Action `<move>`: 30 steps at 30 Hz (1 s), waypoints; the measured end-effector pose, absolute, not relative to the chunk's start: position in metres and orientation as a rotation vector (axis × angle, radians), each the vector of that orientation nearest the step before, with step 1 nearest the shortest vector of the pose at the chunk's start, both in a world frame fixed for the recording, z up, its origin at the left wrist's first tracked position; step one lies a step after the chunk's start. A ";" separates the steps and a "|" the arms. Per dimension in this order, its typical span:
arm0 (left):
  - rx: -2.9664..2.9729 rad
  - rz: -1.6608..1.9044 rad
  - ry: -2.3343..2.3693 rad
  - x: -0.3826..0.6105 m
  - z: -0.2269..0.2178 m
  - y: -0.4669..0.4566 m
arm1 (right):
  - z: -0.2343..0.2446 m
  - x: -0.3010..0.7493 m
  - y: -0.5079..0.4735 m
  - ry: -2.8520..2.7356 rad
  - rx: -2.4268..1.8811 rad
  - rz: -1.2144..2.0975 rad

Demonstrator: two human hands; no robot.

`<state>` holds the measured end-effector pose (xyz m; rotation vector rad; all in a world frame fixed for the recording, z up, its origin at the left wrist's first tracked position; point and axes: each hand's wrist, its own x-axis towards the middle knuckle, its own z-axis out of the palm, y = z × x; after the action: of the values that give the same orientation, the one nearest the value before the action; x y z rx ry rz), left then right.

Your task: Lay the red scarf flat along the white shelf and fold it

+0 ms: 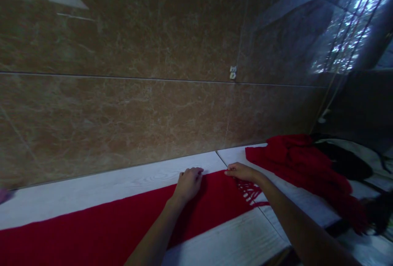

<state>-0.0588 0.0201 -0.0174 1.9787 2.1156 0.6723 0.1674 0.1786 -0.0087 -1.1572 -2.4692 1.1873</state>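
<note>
A long red scarf point(101, 227) with a fringed end point(250, 192) lies stretched flat along a white wooden table point(116, 184). My left hand point(188, 184) rests on the scarf's far edge near the fringe, its fingers curled over the cloth. My right hand point(241, 171) sits at the scarf's far corner by the fringe, with its fingers pinched on the edge.
A bunched red cloth point(303, 167) lies on the table to the right, beside a black garment point(346, 161). A brown marble wall point(138, 94) rises right behind the table, with a small white outlet point(233, 72). The table's front edge runs at lower right.
</note>
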 end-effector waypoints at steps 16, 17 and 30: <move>1.930 0.722 2.107 -0.061 -0.018 0.020 | -0.002 0.167 0.198 -2.526 -1.069 1.030; 1.931 0.719 2.106 -0.061 -0.018 0.020 | -0.003 0.167 0.199 -2.529 -1.071 1.034; 1.901 0.806 2.147 -0.069 -0.025 0.021 | -0.017 0.160 0.198 -2.531 -1.204 0.972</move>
<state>-0.0693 0.0207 -0.0249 1.9012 2.1470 0.8055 0.1597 0.1975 -0.0167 -1.2039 -2.5315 0.9724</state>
